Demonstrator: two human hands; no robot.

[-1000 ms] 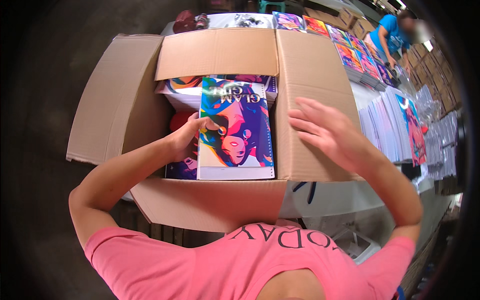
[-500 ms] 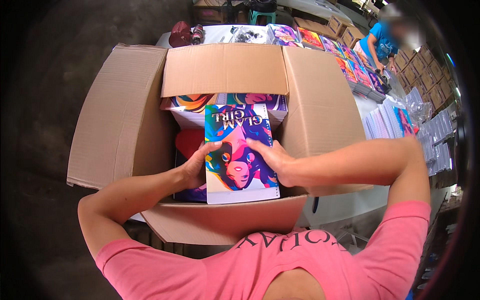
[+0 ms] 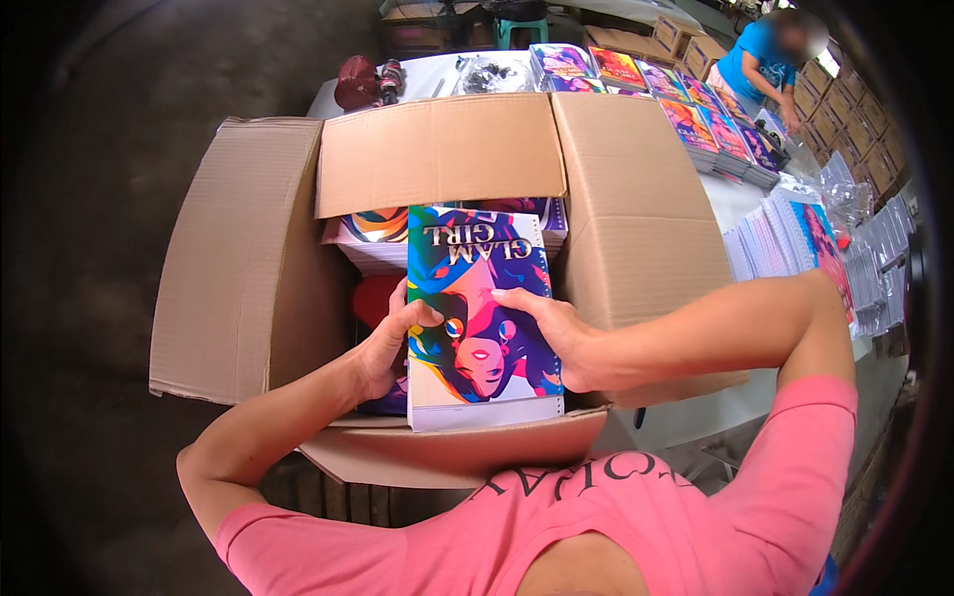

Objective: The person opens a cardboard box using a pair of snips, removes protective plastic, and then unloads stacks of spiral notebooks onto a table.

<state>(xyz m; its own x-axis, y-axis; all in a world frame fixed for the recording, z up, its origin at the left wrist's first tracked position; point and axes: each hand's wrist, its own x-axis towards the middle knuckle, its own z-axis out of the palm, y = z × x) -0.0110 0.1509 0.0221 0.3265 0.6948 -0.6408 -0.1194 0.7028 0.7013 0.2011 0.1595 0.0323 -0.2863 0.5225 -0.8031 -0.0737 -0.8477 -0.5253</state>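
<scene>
Between my two hands is a notebook [image 3: 482,333] with a bright illustrated cover, seen upside down. Small holes or binding run along its right edge; whether more copies lie under it I cannot tell. My left hand [image 3: 386,348] grips its left side, thumb on the cover. At the right side my right hand [image 3: 561,338] holds it the same way, fingers hidden beneath. The notebook is over an open cardboard box [image 3: 224,268] whose flaps are folded outward. Inside, more stacked notebooks [image 3: 370,243] fill the far end, and something red [image 3: 372,298] shows beside my left hand.
Behind the box, a white table [image 3: 432,72] carries stacks of colourful notebooks [image 3: 696,119], a dark red pouch [image 3: 356,83] and a plastic bag [image 3: 492,74]. Spiral-bound notebooks [image 3: 780,243] stand at the right. A person in blue [image 3: 750,70] works at the far right, near stacked cartons [image 3: 845,114].
The notebook looks slightly larger and its near edge has come closer to me, both hands moving with it. The view has shifted a little. The far person's arm has moved.
</scene>
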